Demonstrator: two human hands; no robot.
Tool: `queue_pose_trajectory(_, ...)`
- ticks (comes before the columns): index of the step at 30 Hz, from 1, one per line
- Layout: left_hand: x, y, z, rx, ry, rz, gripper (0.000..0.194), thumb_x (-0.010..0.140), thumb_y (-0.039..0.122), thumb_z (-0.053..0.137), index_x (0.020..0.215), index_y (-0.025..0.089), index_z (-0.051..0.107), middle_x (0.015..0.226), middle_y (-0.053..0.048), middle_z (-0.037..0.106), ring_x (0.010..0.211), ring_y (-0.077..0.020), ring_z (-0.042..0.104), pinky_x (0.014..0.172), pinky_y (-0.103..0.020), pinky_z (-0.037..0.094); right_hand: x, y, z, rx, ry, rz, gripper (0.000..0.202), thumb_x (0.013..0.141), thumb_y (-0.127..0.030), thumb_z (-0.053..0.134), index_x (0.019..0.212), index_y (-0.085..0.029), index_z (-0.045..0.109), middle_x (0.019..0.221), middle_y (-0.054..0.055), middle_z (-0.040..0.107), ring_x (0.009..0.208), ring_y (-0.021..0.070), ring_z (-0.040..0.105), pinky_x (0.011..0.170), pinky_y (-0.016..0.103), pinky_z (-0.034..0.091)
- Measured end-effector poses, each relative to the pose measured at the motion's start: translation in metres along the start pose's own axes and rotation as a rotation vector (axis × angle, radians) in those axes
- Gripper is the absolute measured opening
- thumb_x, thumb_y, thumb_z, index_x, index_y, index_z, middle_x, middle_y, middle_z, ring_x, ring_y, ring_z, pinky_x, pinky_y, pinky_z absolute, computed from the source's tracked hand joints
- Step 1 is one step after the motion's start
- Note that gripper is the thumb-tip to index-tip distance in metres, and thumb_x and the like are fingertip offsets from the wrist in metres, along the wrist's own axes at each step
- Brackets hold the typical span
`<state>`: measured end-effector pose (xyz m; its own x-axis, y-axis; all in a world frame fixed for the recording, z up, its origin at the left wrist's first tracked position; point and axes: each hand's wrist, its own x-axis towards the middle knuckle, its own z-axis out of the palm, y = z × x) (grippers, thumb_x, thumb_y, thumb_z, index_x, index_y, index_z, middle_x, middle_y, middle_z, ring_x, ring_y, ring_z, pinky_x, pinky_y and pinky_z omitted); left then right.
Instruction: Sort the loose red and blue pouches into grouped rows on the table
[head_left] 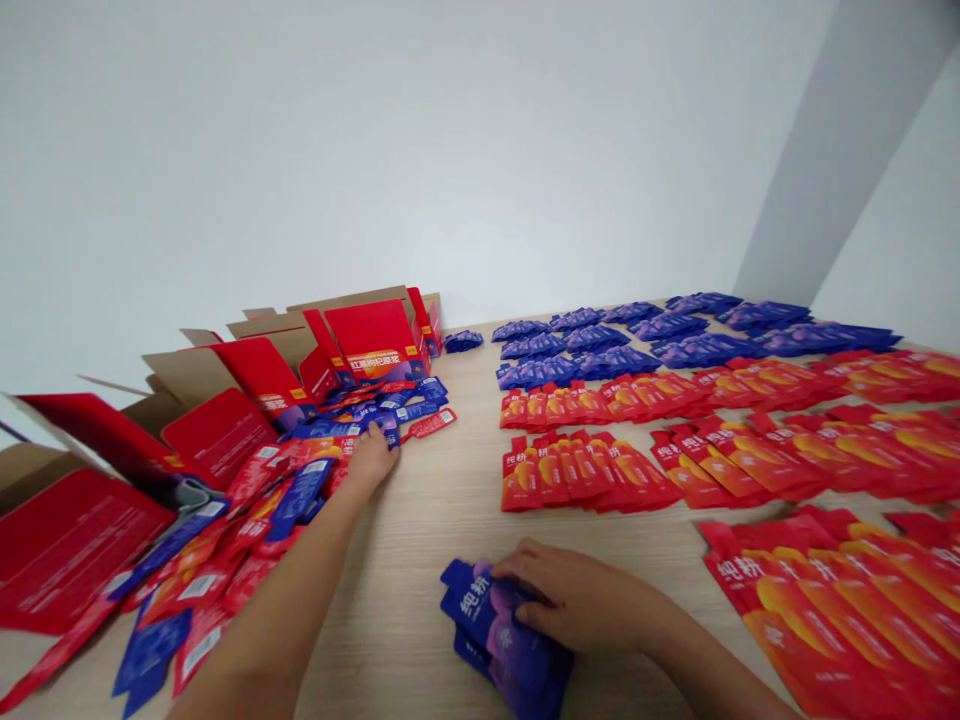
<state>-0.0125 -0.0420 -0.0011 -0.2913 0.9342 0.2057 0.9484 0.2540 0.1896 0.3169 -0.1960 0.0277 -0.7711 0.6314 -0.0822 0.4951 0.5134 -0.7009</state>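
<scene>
My right hand is closed around a small stack of blue pouches at the front middle of the table, thumb and fingers over the top one. These pouches have white lettering and purple round shapes. My left hand reaches to the right edge of a mixed heap of red and blue pouches. Its fingers are closed on a blue pouch there; the fingertips are partly hidden. Beside that hand a red pouch lies at the heap's edge.
Open red cardboard boxes stand in a row along the left, behind the heap. On the right lie fanned rows of red pouches, with blue pouch stacks farther back. A small blue stack sits near the wall.
</scene>
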Motion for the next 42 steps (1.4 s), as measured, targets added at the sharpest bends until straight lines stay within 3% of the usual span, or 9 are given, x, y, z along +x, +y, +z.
queue_pose_trajectory(11,-0.015,-0.005,-0.011,0.080,0.063,0.001,0.041,0.082,0.012,0.031,0.110,0.003,0.060,0.099,-0.026,0.068,0.099,-0.0331,0.063,0.086,-0.043,0.047,0.007,0.009,0.005,-0.010,0.152,0.061,0.031,0.090,-0.032,0.044,0.106,-0.017,0.065,0.104,0.010,0.068,0.097,0.0218,0.062,0.084,0.029,0.043)
queue_pose_trajectory(17,-0.051,0.004,-0.033,-0.155,0.257,0.016,0.051,0.094,0.030,0.017,0.127,0.008,0.050,0.125,-0.016,0.060,0.117,-0.0230,0.056,0.099,-0.034,0.043,0.012,0.010,0.008,0.014,0.219,0.040,0.031,0.091,-0.030,0.039,0.097,-0.016,0.066,0.101,0.011,0.068,0.096,0.0229,0.061,0.084,0.032,0.043)
queue_pose_trajectory(22,-0.121,0.037,-0.050,-0.612,0.280,0.479,0.035,0.093,0.031,0.037,0.117,0.019,0.060,0.120,-0.008,0.064,0.114,-0.0226,0.056,0.101,-0.039,0.042,0.023,0.013,0.004,0.560,0.434,0.243,0.045,0.094,-0.043,0.027,0.093,-0.013,0.060,0.074,0.009,0.065,0.063,0.0179,0.061,0.057,0.029,0.047)
queue_pose_trajectory(27,-0.169,0.052,-0.048,-0.701,0.167,1.062,0.041,0.091,0.014,0.041,0.125,0.031,0.056,0.123,-0.006,0.062,0.123,-0.0208,0.048,0.100,-0.040,0.042,0.019,0.006,-0.002,1.259,0.183,0.244,0.063,0.087,-0.065,0.030,0.095,-0.012,0.062,0.067,0.007,0.066,0.049,0.0133,0.058,0.038,0.019,0.040)
queue_pose_trajectory(30,-0.174,0.053,-0.037,-0.707,0.162,1.010,0.043,0.091,0.013,0.041,0.125,0.033,0.056,0.131,-0.006,0.055,0.129,-0.0214,0.041,0.103,-0.042,0.039,0.017,0.002,0.004,1.289,0.107,0.173,0.046,0.073,-0.056,0.065,0.089,-0.012,0.065,0.069,0.005,0.066,0.048,0.0107,0.056,0.037,0.017,0.040)
queue_pose_trajectory(33,-0.172,0.055,-0.029,-0.925,0.161,0.607,0.041,0.090,0.023,0.047,0.131,0.028,0.047,0.136,-0.009,0.050,0.127,-0.0221,0.044,0.104,-0.044,0.037,0.021,0.000,0.014,1.293,0.240,0.180,0.043,0.065,-0.047,0.076,0.092,-0.016,0.062,0.070,0.000,0.064,0.046,0.0077,0.052,0.039,0.017,0.042)
queue_pose_trajectory(36,-0.172,0.061,-0.027,-1.258,-0.038,0.185,0.042,0.089,0.048,0.044,0.118,0.017,0.052,0.112,-0.012,0.064,0.098,-0.0214,0.062,0.082,-0.037,0.051,0.026,-0.002,0.022,1.231,0.368,0.181,0.041,0.070,-0.051,0.071,0.094,-0.020,0.057,0.074,-0.001,0.062,0.051,0.0102,0.054,0.044,0.021,0.045)
queue_pose_trajectory(39,-0.180,0.069,-0.027,-1.346,-0.556,0.146,0.057,0.077,0.070,0.044,0.078,0.015,0.058,0.062,-0.004,0.062,0.052,-0.0148,0.057,0.047,-0.026,0.045,0.028,-0.005,0.029,0.973,0.506,0.163,0.030,0.081,-0.051,0.058,0.092,-0.023,0.055,0.080,0.000,0.061,0.066,0.0151,0.058,0.058,0.026,0.048)
queue_pose_trajectory(42,-0.194,0.077,-0.029,-1.265,-0.905,0.159,0.057,0.063,0.073,0.059,0.064,0.016,0.053,0.045,0.002,0.051,0.037,-0.0079,0.043,0.038,-0.021,0.033,0.027,-0.010,0.037,0.597,0.600,0.114,0.023,0.091,-0.042,0.044,0.087,-0.022,0.053,0.082,0.003,0.062,0.078,0.0188,0.059,0.072,0.031,0.046)
